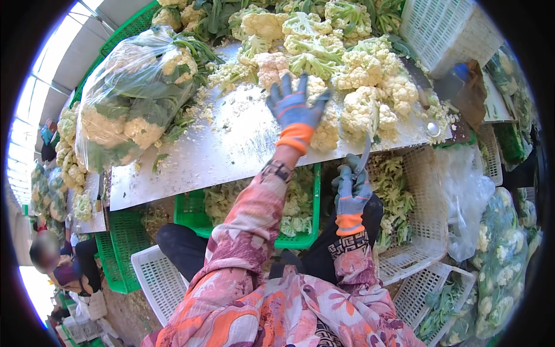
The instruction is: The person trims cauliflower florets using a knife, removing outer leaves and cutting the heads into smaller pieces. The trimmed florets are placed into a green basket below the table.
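My left hand, in a grey-blue glove with an orange cuff, reaches over the white tabletop. Its fingers are spread, and the fingertips overlap cut cauliflower pieces; whether they touch is unclear. In my right hand, gloved the same way, is a small knife with its curved blade pointing up. That hand is at the table's front edge, just below a large cauliflower head. White crumbs lie on the tabletop left of my left hand.
A clear plastic bag of cauliflower stands on the left. Below the table edge are a green crate with florets and a white crate with trimmings. Another knife lies at the right. A person sits at far left.
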{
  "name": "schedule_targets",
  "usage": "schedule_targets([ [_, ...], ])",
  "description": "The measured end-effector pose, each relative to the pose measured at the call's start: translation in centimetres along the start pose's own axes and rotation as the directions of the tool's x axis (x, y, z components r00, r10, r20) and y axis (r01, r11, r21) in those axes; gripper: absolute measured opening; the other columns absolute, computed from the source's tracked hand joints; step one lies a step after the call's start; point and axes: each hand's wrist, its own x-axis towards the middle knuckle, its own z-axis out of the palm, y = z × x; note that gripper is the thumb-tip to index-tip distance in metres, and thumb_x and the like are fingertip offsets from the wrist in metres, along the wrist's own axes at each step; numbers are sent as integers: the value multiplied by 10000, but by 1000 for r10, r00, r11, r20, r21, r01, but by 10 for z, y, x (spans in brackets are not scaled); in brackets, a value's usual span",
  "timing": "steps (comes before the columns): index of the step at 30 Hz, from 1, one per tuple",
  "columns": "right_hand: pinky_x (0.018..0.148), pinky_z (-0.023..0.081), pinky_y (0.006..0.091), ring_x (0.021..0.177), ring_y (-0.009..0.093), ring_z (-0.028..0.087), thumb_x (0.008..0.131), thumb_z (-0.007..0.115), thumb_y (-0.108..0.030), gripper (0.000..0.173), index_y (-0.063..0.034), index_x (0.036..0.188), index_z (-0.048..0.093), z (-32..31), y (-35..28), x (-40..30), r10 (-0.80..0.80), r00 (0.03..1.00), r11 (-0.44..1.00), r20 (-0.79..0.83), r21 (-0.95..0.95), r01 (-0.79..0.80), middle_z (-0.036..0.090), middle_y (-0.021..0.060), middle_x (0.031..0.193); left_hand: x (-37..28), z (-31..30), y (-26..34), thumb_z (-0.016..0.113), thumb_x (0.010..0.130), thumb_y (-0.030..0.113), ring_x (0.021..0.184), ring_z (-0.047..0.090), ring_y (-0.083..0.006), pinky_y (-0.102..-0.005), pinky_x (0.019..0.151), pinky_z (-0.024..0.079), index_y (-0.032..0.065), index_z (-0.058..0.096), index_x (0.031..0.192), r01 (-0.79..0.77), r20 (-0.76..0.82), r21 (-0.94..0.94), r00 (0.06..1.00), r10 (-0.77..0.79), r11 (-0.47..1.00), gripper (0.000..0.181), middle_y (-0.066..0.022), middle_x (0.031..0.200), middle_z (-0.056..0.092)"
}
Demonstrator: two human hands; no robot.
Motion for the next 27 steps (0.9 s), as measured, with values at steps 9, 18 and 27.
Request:
schedule_targets([
  [9,472,347,179,559,18,424,912,551,-70,255,-32,1164,553,4,1,-1,-22,999,998,25,-55,23,553,-32,766,20,-10,18,711,642,274,1288,325,-429,-547,1037,296,300,457,1314,260,444,109,851,-281,959,718,-152,1414,338],
  [18,474,393,218,544,47,486,889,585,-78,245,-55,1133,591,38,36,-13,146,937,979,318,-180,-91,588,7,740,-65,-36,-152,657,820,63,950,505,-157,-260,823,443,27,449,1188,408,119,-881,682,-721,240,425,-101,1087,535],
  [27,538,461,277,603,95,542,871,597,-105,263,-2,1113,583,68,59,-26,117,923,964,365,-265,-17,640,94,804,-78,-104,-181,849,606,257,1284,339,-287,-343,1000,386,47,443,1296,159,-61,-116,984,-167,980,828,-176,1431,228],
])
